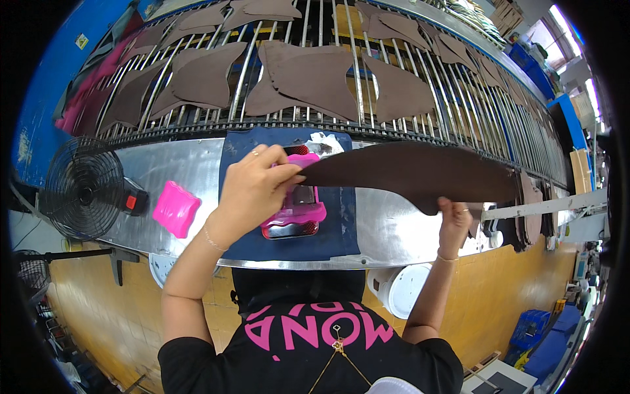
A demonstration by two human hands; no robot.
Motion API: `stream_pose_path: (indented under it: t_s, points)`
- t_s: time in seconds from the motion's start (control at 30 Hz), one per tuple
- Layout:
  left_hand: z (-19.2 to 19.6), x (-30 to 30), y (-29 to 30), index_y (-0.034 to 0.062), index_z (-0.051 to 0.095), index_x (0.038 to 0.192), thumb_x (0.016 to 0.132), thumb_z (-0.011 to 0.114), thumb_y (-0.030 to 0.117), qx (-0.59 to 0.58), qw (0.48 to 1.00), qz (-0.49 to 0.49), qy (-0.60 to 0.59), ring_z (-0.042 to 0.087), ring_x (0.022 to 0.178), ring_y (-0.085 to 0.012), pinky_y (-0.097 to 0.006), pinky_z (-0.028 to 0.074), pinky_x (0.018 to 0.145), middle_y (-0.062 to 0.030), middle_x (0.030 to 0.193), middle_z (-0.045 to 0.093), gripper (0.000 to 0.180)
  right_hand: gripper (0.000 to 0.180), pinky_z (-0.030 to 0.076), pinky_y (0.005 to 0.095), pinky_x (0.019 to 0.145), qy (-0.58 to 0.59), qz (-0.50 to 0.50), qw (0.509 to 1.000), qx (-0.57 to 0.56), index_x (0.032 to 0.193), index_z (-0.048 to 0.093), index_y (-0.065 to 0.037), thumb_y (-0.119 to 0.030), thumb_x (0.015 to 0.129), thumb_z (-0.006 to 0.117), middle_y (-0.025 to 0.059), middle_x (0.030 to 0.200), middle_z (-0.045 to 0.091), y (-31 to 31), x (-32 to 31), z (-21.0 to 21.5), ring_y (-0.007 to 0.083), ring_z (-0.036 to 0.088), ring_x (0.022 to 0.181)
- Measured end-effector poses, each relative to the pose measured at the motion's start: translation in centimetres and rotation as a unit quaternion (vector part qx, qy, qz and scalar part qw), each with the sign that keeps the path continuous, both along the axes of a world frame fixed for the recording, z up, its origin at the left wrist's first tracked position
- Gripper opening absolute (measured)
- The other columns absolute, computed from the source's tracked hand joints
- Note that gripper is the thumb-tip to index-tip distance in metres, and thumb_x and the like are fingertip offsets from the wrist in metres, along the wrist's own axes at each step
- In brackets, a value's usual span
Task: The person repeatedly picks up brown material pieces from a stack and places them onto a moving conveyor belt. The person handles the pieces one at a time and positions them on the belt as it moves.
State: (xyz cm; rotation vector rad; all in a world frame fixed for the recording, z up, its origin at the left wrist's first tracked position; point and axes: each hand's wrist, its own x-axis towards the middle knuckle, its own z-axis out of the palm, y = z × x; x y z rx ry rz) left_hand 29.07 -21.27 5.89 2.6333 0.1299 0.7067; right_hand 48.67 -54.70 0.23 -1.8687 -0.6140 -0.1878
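A dark brown curved sheet, like a cut leather piece (413,172), is stretched between my two hands above the metal table. My left hand (259,180) pinches its pointed left tip, over a pink-framed tray-like device (314,211) that rests on a dark blue cloth (338,240). My right hand (454,226) grips the sheet's lower edge toward its right end, fingers closed. The sheet is lifted and tilted. My left hand and the sheet's tip cover part of the pink device, so its inside is only partly seen.
Beyond the table runs a rack of metal bars (239,79) carrying several brown cut pieces (305,75). A black fan (82,180) and a pink wavy-edged lid (176,209) are at left. More brown pieces (528,210) hang at right beside a pale bar (551,205). White buckets (403,289) stand below.
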Motion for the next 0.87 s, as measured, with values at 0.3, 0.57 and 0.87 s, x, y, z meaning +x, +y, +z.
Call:
stream_pose_path:
  t_s: [0.3, 0.57, 0.87]
  points:
    - [2.6, 4.1, 0.0, 0.0078, 0.070, 0.091, 0.078, 0.074, 0.015, -0.030, 0.996, 0.021, -0.084, 0.058, 0.077, -0.0246, -0.034, 0.048, 0.065, -0.0060, 0.084, 0.056, 0.015, 0.030, 0.042, 0.0202, 0.081, -0.022, -0.077, 0.997, -0.008, 0.119, 0.062, 0.005, -0.015, 0.097, 0.059, 0.0027, 0.100, 0.066, -4.0, 9.1, 8.1, 0.0076, 0.055, 0.090]
    - [1.9, -0.7, 2.7, 0.0054, 0.069, 0.102, 0.086, 0.070, 0.011, -0.155, 0.971, 0.177, -0.036, 0.049, 0.069, -0.0121, -0.026, 0.036, 0.056, -0.0034, 0.084, 0.053, 0.017, 0.037, 0.045, 0.0234, 0.092, 0.071, -0.065, 0.995, 0.032, 0.126, 0.056, 0.008, -0.008, 0.093, 0.062, 0.0124, 0.116, 0.065, -5.3, 26.4, 0.9, 0.0131, 0.059, 0.103]
    - [-0.8, -4.4, 5.2, 0.0070, 0.070, 0.102, 0.087, 0.069, 0.014, -0.162, 0.945, 0.281, -0.035, 0.042, 0.064, -0.0058, -0.021, 0.029, 0.053, 0.0009, 0.084, 0.052, 0.016, 0.040, 0.047, 0.0260, 0.088, 0.171, -0.053, 0.977, -0.119, 0.128, 0.057, 0.004, -0.009, 0.090, 0.065, 0.0103, 0.110, 0.068, 0.5, 35.3, -6.7, 0.0147, 0.063, 0.097]
